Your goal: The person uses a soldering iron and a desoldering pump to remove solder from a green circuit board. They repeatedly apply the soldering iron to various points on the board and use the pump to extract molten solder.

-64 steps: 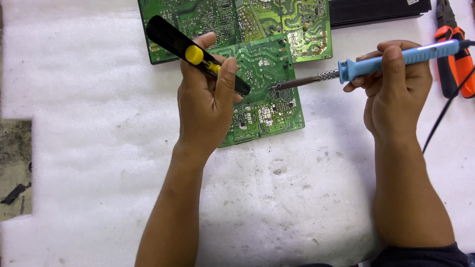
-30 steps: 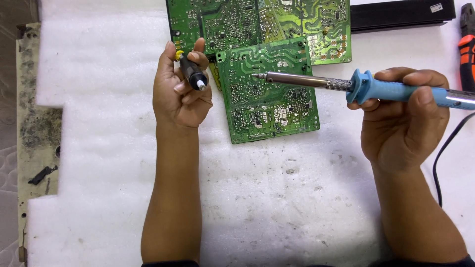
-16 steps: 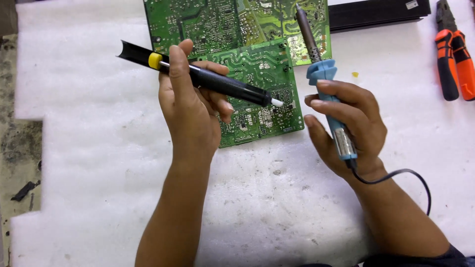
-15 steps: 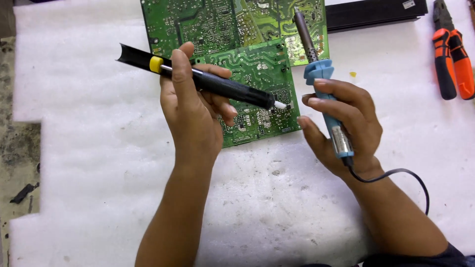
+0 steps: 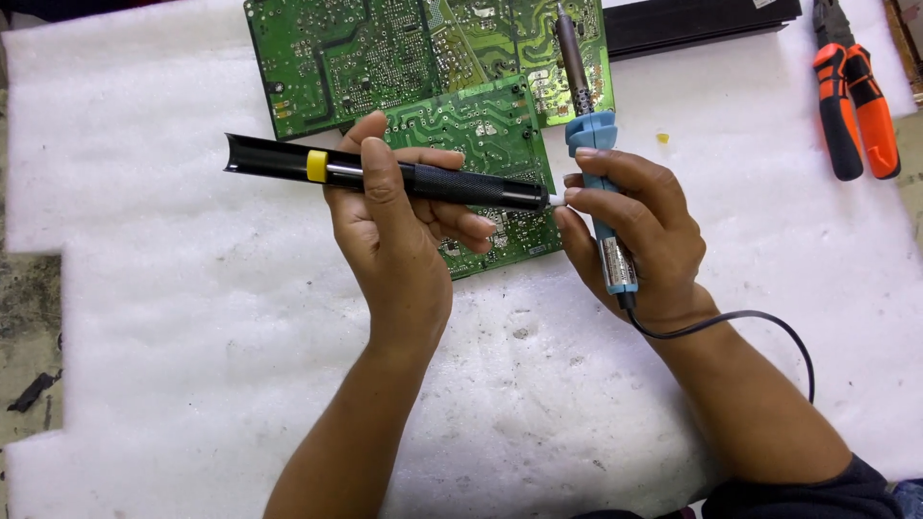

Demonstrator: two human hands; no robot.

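Note:
My left hand grips a black desoldering pump with a yellow band, held level, its white tip pointing right. That tip touches the fingers of my right hand. The right hand holds a blue-handled soldering iron upright, its metal tip pointing away over the boards. Under both hands lies a small green circuit board, solder side up. It overlaps a larger green circuit board at the top of the white foam sheet.
Orange-handled pliers lie at the top right on the foam. A black bar sits behind the boards. The iron's black cord loops right of my right wrist. A dirty bench surface shows at the left edge.
The left hand turned the pump from upright in its palm to level. The right hand swung the iron from pointing left to pointing away. The pump tip now meets my right fingers.

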